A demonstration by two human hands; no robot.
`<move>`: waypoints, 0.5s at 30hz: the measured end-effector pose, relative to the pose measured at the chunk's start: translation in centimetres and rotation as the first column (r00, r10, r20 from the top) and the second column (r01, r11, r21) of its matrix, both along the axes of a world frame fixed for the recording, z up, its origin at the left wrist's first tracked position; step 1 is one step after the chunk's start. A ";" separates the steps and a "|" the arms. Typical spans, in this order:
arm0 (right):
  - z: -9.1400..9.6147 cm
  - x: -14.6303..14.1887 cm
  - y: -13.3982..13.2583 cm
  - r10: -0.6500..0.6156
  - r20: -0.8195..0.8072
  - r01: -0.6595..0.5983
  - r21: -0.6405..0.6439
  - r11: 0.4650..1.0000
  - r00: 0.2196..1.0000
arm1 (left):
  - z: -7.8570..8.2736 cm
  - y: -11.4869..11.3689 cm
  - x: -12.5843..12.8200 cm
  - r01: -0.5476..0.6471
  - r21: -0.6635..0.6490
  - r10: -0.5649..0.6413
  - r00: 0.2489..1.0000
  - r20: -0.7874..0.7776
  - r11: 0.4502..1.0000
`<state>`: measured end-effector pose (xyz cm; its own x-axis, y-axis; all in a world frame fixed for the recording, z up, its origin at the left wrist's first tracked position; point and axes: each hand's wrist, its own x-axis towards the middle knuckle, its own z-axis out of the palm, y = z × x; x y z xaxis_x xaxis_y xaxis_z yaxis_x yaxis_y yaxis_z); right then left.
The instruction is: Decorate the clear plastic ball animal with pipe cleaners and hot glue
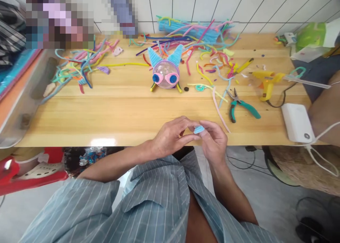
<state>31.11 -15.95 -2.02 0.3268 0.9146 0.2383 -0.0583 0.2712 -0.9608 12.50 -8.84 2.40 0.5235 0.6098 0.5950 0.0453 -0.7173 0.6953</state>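
Note:
Both hands meet over the table's front edge around a small light-blue piece (pixel 199 129), which looks like tightly coiled pipe cleaner. My right hand (pixel 214 141) pinches it between thumb and fingers. From the other side, my left hand (pixel 174 135) closes its thumb and fingertips on its edge. Farther back stands a clear ball figure (pixel 166 71) with light-blue pointed ears, pink-rimmed blue eyes and short yellow feet, apart from both hands. A pink pipe cleaner (pixel 220 108) lies just beyond my right hand.
Green-handled pliers (pixel 245 107), a yellow glue gun (pixel 267 83) and a white box with a cable (pixel 297 122) occupy the right side. Pipe cleaners (pixel 191 30) are heaped at the back, with more at the left beside a plastic bin (pixel 23 119). Other people are at both sides.

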 end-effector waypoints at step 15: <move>2.2 -3.1 1.4 0.001 -0.022 -0.002 -0.078 0.997 1.000 | 0.1 0.3 -2.4 -0.180 0.179 0.189 0.981 -0.033 0.967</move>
